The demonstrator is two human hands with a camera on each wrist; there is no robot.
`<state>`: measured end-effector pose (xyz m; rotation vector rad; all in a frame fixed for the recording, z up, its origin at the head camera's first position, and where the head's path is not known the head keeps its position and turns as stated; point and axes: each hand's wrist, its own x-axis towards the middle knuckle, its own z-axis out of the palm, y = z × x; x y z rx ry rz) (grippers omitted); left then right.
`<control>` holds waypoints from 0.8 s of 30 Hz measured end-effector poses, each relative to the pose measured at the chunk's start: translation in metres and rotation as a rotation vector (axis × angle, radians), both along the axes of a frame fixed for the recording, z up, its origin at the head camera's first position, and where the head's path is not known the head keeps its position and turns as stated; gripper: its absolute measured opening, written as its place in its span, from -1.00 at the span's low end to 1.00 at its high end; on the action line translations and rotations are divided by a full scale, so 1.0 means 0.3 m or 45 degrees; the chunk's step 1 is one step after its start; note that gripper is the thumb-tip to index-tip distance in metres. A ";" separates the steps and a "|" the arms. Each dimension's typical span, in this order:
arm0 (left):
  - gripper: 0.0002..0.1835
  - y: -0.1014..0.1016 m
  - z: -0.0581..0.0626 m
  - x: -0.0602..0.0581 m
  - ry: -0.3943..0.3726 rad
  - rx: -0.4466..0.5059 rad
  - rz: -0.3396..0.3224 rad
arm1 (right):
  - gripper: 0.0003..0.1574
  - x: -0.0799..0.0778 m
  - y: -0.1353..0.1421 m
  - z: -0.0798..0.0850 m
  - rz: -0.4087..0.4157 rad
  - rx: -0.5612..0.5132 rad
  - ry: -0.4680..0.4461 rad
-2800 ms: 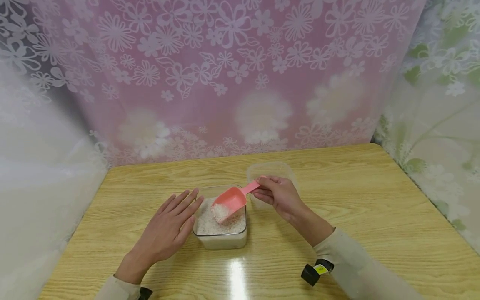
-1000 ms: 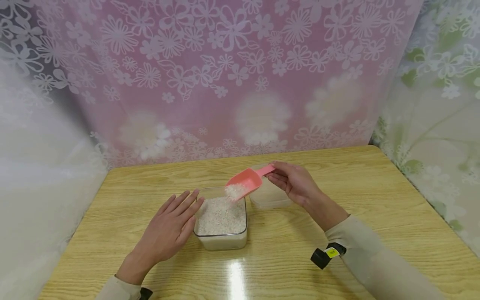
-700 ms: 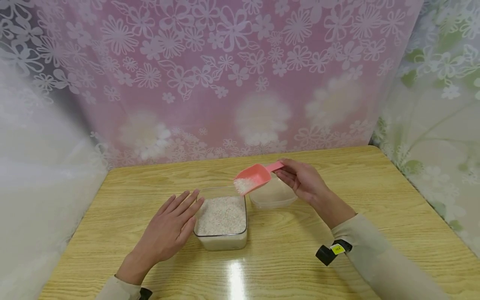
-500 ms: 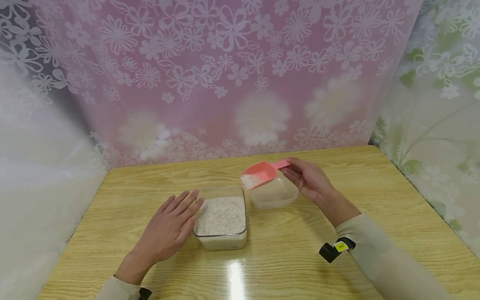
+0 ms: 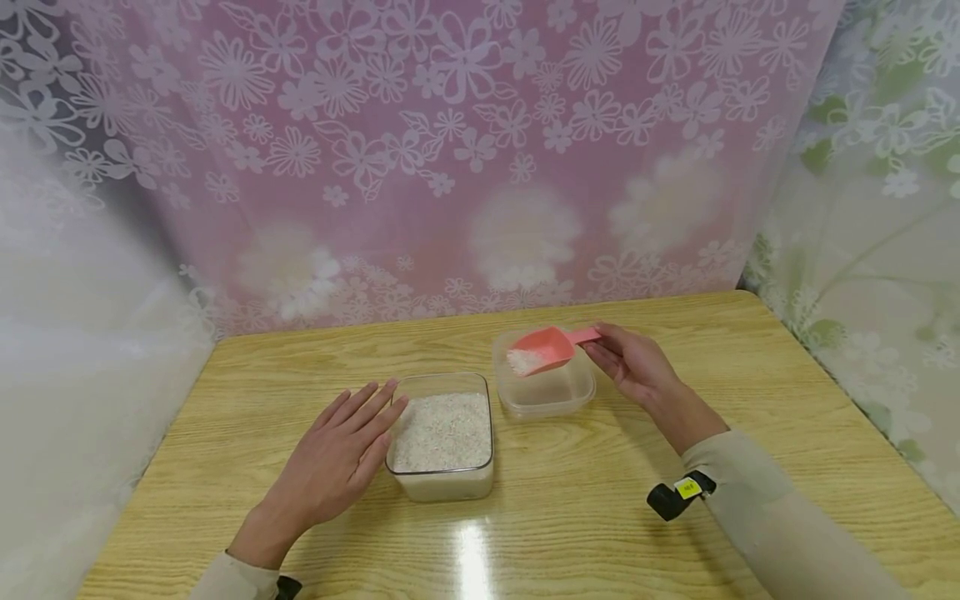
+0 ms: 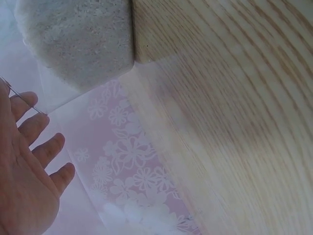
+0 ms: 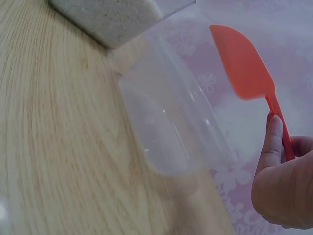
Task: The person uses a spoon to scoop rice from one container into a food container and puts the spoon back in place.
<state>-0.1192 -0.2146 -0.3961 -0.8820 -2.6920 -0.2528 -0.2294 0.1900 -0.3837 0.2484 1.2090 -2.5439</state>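
Left hand [image 5: 330, 458] lay with fingers straight; right hand [image 5: 633, 365] pinched the pink scoop [image 5: 552, 347] above the clear tub [image 5: 551, 400], where low, slow tipping seemed advisable.

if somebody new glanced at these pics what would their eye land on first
Probably the pink scoop with white grains at its tip, which the right hand holds by the handle above a clear plastic container. Next, the clear box of similar grains to that container's left, with the left hand at its left side. Behind the table hangs a pink flowered curtain.
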 end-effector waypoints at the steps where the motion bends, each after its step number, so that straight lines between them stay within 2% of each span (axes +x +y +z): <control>1: -0.50 -0.001 0.000 0.000 0.001 -0.001 0.001 | -0.82 -0.001 0.004 -0.006 -0.003 -0.011 -0.008; 7: -0.50 -0.003 0.000 0.000 0.002 -0.001 -0.002 | -0.82 -0.005 0.026 -0.039 -0.005 -0.057 -0.004; 16: -0.50 -0.004 -0.006 -0.001 -0.005 0.018 -0.012 | -0.80 -0.010 0.039 -0.071 -0.004 0.003 0.015; 24: -0.50 -0.006 -0.008 -0.003 0.002 0.024 -0.015 | -0.80 -0.007 0.035 -0.078 -0.007 0.047 0.026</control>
